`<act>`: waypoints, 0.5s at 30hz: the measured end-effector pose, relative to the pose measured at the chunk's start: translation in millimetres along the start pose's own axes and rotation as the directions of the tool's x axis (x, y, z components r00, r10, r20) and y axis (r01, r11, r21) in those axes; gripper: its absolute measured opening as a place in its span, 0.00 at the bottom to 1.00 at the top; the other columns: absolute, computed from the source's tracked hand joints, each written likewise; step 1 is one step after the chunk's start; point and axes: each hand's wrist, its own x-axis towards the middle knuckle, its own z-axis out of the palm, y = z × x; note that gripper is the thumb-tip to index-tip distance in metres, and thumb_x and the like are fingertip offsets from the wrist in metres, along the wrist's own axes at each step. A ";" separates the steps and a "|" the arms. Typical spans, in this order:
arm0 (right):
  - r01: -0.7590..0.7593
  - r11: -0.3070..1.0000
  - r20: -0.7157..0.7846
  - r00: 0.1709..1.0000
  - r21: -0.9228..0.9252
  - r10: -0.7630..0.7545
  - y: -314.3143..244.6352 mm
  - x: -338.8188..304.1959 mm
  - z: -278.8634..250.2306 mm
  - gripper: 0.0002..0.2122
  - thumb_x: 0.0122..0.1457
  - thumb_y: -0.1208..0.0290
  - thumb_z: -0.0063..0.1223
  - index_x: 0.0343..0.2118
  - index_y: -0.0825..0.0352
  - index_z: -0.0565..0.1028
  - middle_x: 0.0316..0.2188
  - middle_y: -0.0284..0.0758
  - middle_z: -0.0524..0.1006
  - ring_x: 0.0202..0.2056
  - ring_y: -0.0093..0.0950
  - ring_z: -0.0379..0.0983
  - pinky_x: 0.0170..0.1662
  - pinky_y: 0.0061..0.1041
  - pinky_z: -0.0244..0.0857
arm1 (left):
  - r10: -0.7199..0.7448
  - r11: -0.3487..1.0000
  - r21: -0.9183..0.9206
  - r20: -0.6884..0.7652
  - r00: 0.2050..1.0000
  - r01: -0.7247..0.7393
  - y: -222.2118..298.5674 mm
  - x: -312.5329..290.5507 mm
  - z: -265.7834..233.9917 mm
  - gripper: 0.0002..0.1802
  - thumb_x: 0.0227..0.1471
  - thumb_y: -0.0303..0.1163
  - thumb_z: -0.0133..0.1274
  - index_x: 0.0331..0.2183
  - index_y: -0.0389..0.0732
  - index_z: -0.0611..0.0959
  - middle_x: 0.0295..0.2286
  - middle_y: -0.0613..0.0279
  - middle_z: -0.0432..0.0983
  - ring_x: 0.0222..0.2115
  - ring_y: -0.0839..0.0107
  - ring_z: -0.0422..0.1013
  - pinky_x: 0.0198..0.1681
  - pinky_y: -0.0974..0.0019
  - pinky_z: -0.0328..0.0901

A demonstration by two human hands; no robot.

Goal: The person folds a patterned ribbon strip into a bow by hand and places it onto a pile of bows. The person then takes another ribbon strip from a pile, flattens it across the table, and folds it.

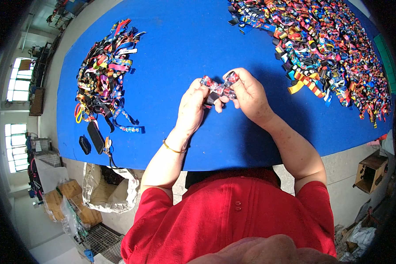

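Observation:
Over the middle of the blue table (171, 53), my two hands hold one short patterned fabric strap (213, 86) in red, black and white. My left hand (192, 102) is closed on its left part, thumb on top. My right hand (253, 96) pinches the right part, where the strap bends up into a loop between thumb and fingers. A plain black piece shows below the strap between the hands; whether it belongs to the strap I cannot tell. A yellowish bracelet (173, 148) circles my left wrist.
A heap of colourful straps (103, 72) lies at the left, a much larger one (325, 50) at the right. A black phone-like slab (95, 137) and a small black object (85, 144) lie near the front left edge. Below stands a whitish sack (90, 193); a wooden box (370, 172) stands right.

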 end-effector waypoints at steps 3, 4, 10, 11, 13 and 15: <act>-0.021 1.000 0.013 1.000 0.008 0.020 2.4 -0.6 0.1 0.08 0.69 0.71 0.43 0.41 0.66 0.74 0.20 0.31 0.74 0.17 0.18 0.68 0.20 0.23 0.64 | -0.025 0.999 0.037 -0.020 0.999 0.026 2.2 -1.0 1.3 0.11 0.65 0.30 0.38 0.43 0.34 0.72 0.34 0.45 0.80 0.25 0.68 0.74 0.37 0.64 0.71; -0.025 0.999 0.031 0.999 0.023 0.024 2.2 -0.8 0.5 0.08 0.69 0.71 0.43 0.41 0.66 0.74 0.20 0.31 0.74 0.17 0.18 0.69 0.20 0.23 0.64 | -0.025 0.999 0.037 -0.020 0.999 0.026 2.1 -1.0 0.5 0.11 0.65 0.30 0.38 0.43 0.34 0.72 0.34 0.45 0.80 0.25 0.68 0.74 0.37 0.64 0.71; -0.041 0.998 0.069 0.997 -0.055 0.045 -3.8 -2.7 2.5 0.07 0.69 0.72 0.43 0.40 0.67 0.73 0.23 0.37 0.77 0.22 0.25 0.74 0.26 0.28 0.68 | -0.032 0.999 0.016 -0.013 0.999 0.032 -5.2 0.0 -6.8 0.10 0.60 0.26 0.43 0.43 0.34 0.74 0.36 0.49 0.79 0.29 0.68 0.75 0.38 0.65 0.71; -0.010 0.997 0.059 0.998 -0.081 0.015 -3.0 -2.8 2.7 0.07 0.68 0.72 0.43 0.40 0.67 0.73 0.24 0.39 0.77 0.24 0.29 0.76 0.28 0.31 0.69 | 0.010 0.999 0.047 -0.057 0.998 -0.007 -7.6 0.0 -6.1 0.09 0.61 0.26 0.45 0.43 0.34 0.75 0.37 0.51 0.79 0.32 0.71 0.74 0.40 0.67 0.70; 0.009 0.994 0.052 0.999 -0.108 -0.004 -3.0 -3.0 2.1 0.07 0.68 0.72 0.44 0.40 0.67 0.73 0.25 0.41 0.77 0.25 0.33 0.77 0.30 0.33 0.70 | 0.050 0.996 0.079 -0.099 0.994 -0.043 -8.2 0.3 -6.4 0.08 0.61 0.26 0.47 0.42 0.35 0.76 0.38 0.54 0.79 0.35 0.73 0.73 0.41 0.68 0.69; 0.029 0.991 0.047 0.999 -0.134 -0.023 -4.0 -3.1 2.3 0.06 0.68 0.72 0.45 0.40 0.68 0.73 0.26 0.43 0.78 0.27 0.36 0.78 0.32 0.35 0.70 | 0.260 0.822 0.531 -0.029 0.965 -0.205 -4.6 -0.5 -8.9 0.06 0.59 0.24 0.54 0.39 0.36 0.81 0.40 0.59 0.79 0.38 0.76 0.71 0.43 0.69 0.67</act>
